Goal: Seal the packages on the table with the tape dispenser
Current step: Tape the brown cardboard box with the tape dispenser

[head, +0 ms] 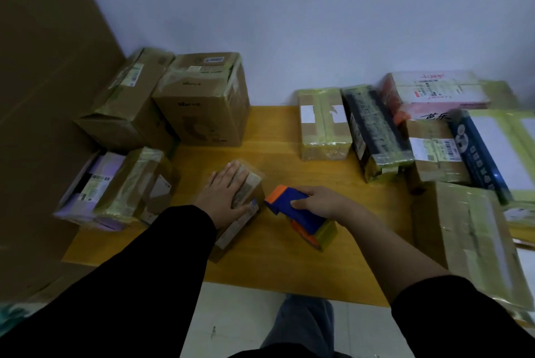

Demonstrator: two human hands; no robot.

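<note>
In the head view we see a wooden bench [289,155]. In the lower middle of the frame lies a small brown package [252,186], wrapped in clear tape, with its long side going from upper right to lower left. Our left grip [224,192] lies flat on top of it, with the fingers straight and close together, pressing down. It covers the upper left part of the package, and the label strip along the right side is visible.

Just to the right of this package is the tape dispenser [307,220], blue with orange parts. It has a yellowish roll of tape [328,231] at its lower right end. Our right grip [318,202] holds it from above, with the fingers curled around the blue body. The orange front end points to the upper left and is very near the right edge of the package; we cannot tell if they touch.

In the upper left stand a tilted carton [124,108] and, beside it, an upright carton [202,108]. Below them is a purple box [95,189]. In the upper right we see a pale brown parcel [322,126], a dark parcel [376,131] and a pink and white parcel [434,91]. A large flat carton [469,241] is at the right edge. Both arms wear black sleeves [130,285].
</note>
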